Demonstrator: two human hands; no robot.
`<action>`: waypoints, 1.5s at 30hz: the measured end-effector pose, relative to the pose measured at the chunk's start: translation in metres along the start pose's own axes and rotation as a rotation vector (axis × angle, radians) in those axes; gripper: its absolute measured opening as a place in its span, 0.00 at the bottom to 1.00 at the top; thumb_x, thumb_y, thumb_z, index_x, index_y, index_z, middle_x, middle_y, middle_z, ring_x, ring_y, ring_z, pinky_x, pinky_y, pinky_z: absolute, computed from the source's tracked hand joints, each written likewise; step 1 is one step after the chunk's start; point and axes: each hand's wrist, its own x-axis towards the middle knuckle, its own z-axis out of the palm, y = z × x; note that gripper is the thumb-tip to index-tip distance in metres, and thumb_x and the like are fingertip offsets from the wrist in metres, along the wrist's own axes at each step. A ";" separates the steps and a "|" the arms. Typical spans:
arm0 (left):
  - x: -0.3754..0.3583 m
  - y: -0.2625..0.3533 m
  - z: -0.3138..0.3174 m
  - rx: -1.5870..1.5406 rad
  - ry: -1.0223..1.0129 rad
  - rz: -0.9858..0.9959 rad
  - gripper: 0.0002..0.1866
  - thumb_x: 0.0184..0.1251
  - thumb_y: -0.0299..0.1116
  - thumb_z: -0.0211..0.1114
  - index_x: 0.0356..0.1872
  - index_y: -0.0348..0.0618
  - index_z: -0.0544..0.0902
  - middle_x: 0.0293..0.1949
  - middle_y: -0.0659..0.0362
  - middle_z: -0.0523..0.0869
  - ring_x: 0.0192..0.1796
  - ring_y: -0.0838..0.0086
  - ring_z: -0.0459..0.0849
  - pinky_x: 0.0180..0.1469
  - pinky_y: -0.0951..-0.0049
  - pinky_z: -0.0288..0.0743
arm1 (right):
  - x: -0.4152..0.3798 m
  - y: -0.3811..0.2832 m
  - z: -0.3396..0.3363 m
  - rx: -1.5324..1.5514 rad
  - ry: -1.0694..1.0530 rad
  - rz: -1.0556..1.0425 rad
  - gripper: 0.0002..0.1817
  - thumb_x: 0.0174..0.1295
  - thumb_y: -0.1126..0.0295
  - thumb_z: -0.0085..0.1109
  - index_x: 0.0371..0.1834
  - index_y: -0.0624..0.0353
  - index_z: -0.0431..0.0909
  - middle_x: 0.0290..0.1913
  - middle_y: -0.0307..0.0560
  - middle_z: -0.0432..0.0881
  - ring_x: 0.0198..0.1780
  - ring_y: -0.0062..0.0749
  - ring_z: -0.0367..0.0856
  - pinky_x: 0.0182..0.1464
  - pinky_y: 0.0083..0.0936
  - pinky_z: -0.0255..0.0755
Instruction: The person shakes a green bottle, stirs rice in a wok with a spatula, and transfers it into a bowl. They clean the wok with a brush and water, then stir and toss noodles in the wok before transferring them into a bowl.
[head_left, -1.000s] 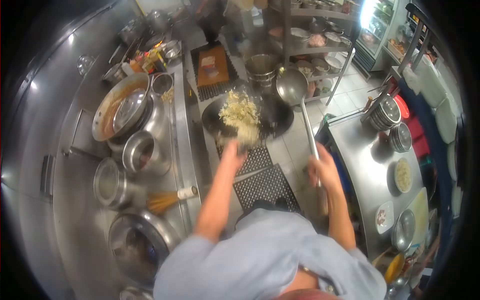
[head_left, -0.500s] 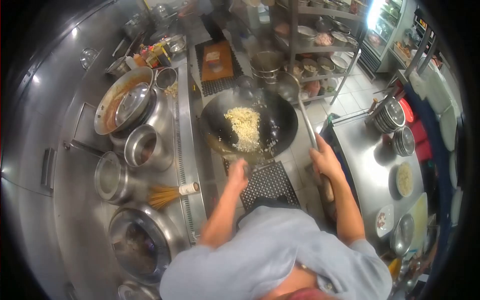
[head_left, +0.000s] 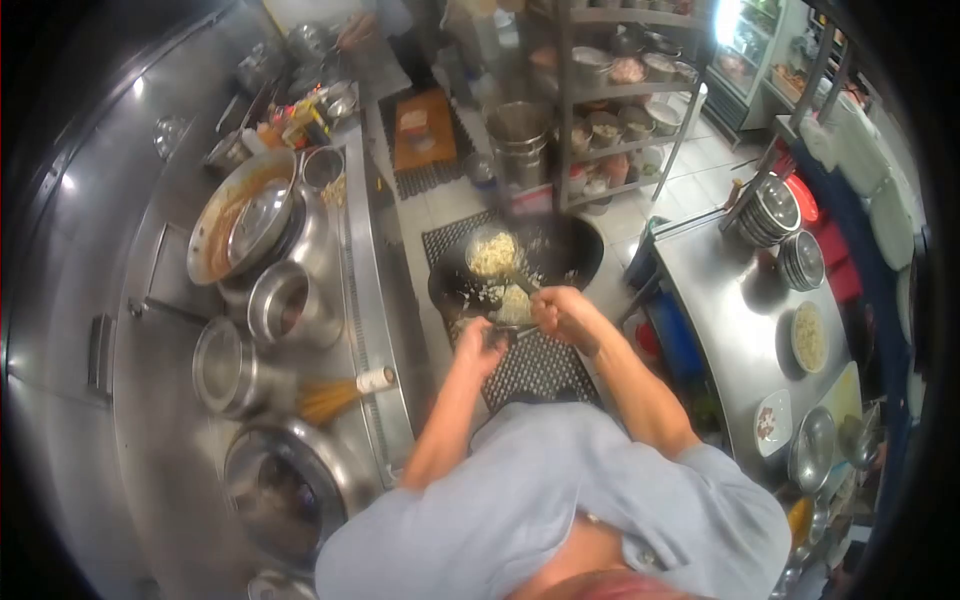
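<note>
Both my hands are at the near side of a dark wok [head_left: 585,250], which is held up over the floor. My left hand [head_left: 482,345] is closed on the wok's near edge or handle. My right hand [head_left: 562,312] is wrapped round the handle of a ladle [head_left: 519,280], whose bowl is inside the wok. Pale yellow, crumbly food [head_left: 493,254] fills the ladle bowl, and more pale food [head_left: 515,305] lies on the near side of the wok, with bits scattered around.
On the left counter stand a wide pan with brown sauce [head_left: 210,225], a steel pot [head_left: 283,300] and a bamboo brush [head_left: 330,400]. At right, a steel table [head_left: 705,290] holds stacked bowls and plates. A rack [head_left: 640,95] and another person's hand [head_left: 357,30] are beyond.
My right hand has swung inward and the ladle has come from the wok's right side into it, scooping up food. The wok has tilted and shifted slightly right.
</note>
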 end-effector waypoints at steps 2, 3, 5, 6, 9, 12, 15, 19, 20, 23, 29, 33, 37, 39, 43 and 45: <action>0.002 0.027 0.018 -0.785 0.011 -0.289 0.17 0.56 0.28 0.59 0.49 0.45 0.76 0.43 0.59 0.82 0.43 0.68 0.81 0.37 0.68 0.76 | -0.020 -0.016 -0.004 -0.070 0.020 -0.060 0.08 0.62 0.74 0.50 0.25 0.56 0.68 0.17 0.34 0.66 0.13 0.16 0.60 0.13 0.15 0.52; -0.015 0.022 0.021 -1.097 0.020 -0.556 0.17 0.57 0.28 0.59 0.49 0.44 0.75 0.44 0.58 0.81 0.44 0.67 0.81 0.39 0.67 0.76 | -0.029 -0.005 -0.010 -0.095 0.031 -0.045 0.08 0.62 0.75 0.51 0.25 0.56 0.67 0.17 0.35 0.66 0.13 0.16 0.60 0.13 0.14 0.52; 0.003 0.043 -0.006 -0.927 0.276 -0.774 0.14 0.57 0.27 0.58 0.47 0.42 0.76 0.46 0.56 0.81 0.45 0.67 0.81 0.46 0.66 0.75 | -0.002 -0.004 -0.032 -0.212 0.050 -0.172 0.07 0.61 0.74 0.53 0.27 0.57 0.67 0.18 0.35 0.67 0.13 0.15 0.60 0.12 0.15 0.52; 0.016 0.052 -0.009 -0.894 0.281 -0.749 0.12 0.55 0.28 0.58 0.43 0.43 0.77 0.42 0.56 0.81 0.44 0.66 0.80 0.43 0.69 0.74 | -0.004 -0.010 -0.033 -0.122 0.037 -0.129 0.07 0.61 0.74 0.53 0.27 0.57 0.67 0.18 0.34 0.66 0.13 0.16 0.60 0.12 0.15 0.52; -0.026 0.092 -0.010 -0.575 0.122 -0.476 0.09 0.56 0.28 0.57 0.39 0.42 0.77 0.36 0.55 0.80 0.41 0.67 0.77 0.40 0.71 0.74 | -0.057 -0.019 -0.029 -0.207 0.144 -0.222 0.05 0.61 0.73 0.53 0.29 0.57 0.68 0.17 0.33 0.65 0.13 0.15 0.61 0.12 0.17 0.53; -0.072 0.067 -0.006 -0.266 0.290 -0.414 0.17 0.56 0.29 0.59 0.46 0.30 0.75 0.46 0.50 0.80 0.48 0.66 0.79 0.52 0.64 0.74 | -0.070 -0.008 -0.051 -0.667 0.245 -0.240 0.13 0.58 0.74 0.52 0.47 0.63 0.71 0.19 0.37 0.69 0.13 0.18 0.63 0.12 0.21 0.56; -0.077 0.030 0.015 0.350 0.295 -0.245 0.23 0.56 0.28 0.59 0.53 0.25 0.71 0.49 0.48 0.79 0.51 0.63 0.78 0.55 0.62 0.72 | -0.035 -0.003 -0.050 -0.711 0.215 -0.287 0.19 0.56 0.75 0.51 0.52 0.65 0.69 0.19 0.37 0.69 0.13 0.18 0.63 0.13 0.23 0.58; 0.002 0.036 -0.011 -0.506 0.020 -0.557 0.16 0.55 0.27 0.57 0.47 0.36 0.76 0.43 0.51 0.79 0.45 0.66 0.78 0.42 0.61 0.73 | -0.018 0.000 -0.012 -0.173 0.036 -0.166 0.03 0.63 0.73 0.49 0.34 0.59 0.68 0.13 0.31 0.61 0.10 0.15 0.58 0.12 0.15 0.55; 0.012 0.021 -0.024 -0.509 0.016 -0.524 0.14 0.55 0.26 0.57 0.44 0.37 0.76 0.40 0.52 0.79 0.41 0.67 0.78 0.38 0.63 0.73 | -0.020 0.006 -0.021 -0.043 -0.087 -0.080 0.05 0.64 0.72 0.49 0.31 0.57 0.67 0.13 0.31 0.61 0.10 0.14 0.58 0.12 0.14 0.54; -0.004 0.038 -0.005 -0.844 0.205 -0.800 0.08 0.54 0.26 0.57 0.37 0.40 0.76 0.33 0.55 0.78 0.30 0.68 0.77 0.27 0.72 0.72 | -0.052 0.027 -0.046 0.262 -0.316 0.075 0.15 0.68 0.71 0.49 0.21 0.51 0.61 0.13 0.30 0.61 0.10 0.13 0.57 0.10 0.12 0.54; -0.042 0.012 0.008 -0.578 0.048 -0.574 0.08 0.55 0.29 0.57 0.34 0.37 0.75 0.28 0.56 0.79 0.30 0.69 0.79 0.29 0.71 0.73 | -0.107 0.038 -0.079 0.201 -0.014 -0.104 0.04 0.66 0.76 0.48 0.39 0.53 0.65 0.22 0.36 0.68 0.13 0.13 0.60 0.11 0.15 0.53; -0.094 0.050 0.019 -0.363 0.069 -0.540 0.25 0.53 0.27 0.58 0.55 0.32 0.71 0.50 0.51 0.77 0.53 0.67 0.76 0.54 0.66 0.71 | -0.069 0.036 -0.098 -0.579 0.352 -0.232 0.14 0.56 0.76 0.50 0.46 0.66 0.69 0.20 0.42 0.72 0.13 0.23 0.67 0.14 0.24 0.61; -0.053 0.006 0.042 -0.096 0.162 -0.446 0.29 0.53 0.27 0.58 0.59 0.30 0.66 0.53 0.49 0.76 0.53 0.64 0.76 0.56 0.66 0.70 | -0.001 0.026 -0.097 -0.304 0.230 -0.366 0.03 0.54 0.77 0.49 0.31 0.64 0.70 0.18 0.39 0.70 0.14 0.22 0.66 0.15 0.23 0.60; -0.007 0.027 0.027 -0.223 -0.017 -0.678 0.20 0.55 0.29 0.58 0.50 0.33 0.74 0.48 0.51 0.80 0.49 0.66 0.78 0.55 0.65 0.72 | 0.009 0.020 -0.088 0.042 -0.044 -0.255 0.08 0.60 0.78 0.50 0.24 0.56 0.66 0.18 0.33 0.64 0.15 0.15 0.59 0.14 0.18 0.53; 0.052 -0.030 -0.001 -0.781 0.097 -0.947 0.14 0.67 0.35 0.54 0.47 0.35 0.75 0.40 0.54 0.82 0.42 0.66 0.81 0.41 0.65 0.76 | -0.027 0.061 -0.101 0.077 -0.369 -0.696 0.09 0.62 0.69 0.55 0.41 0.63 0.75 0.23 0.34 0.68 0.19 0.15 0.65 0.16 0.14 0.57; 0.039 -0.044 0.003 -0.848 0.137 -0.909 0.16 0.70 0.41 0.53 0.44 0.37 0.75 0.36 0.55 0.81 0.37 0.67 0.80 0.34 0.67 0.77 | -0.057 0.080 -0.115 0.505 -0.468 -0.518 0.05 0.67 0.74 0.50 0.44 0.60 0.71 0.21 0.34 0.65 0.16 0.13 0.62 0.13 0.12 0.54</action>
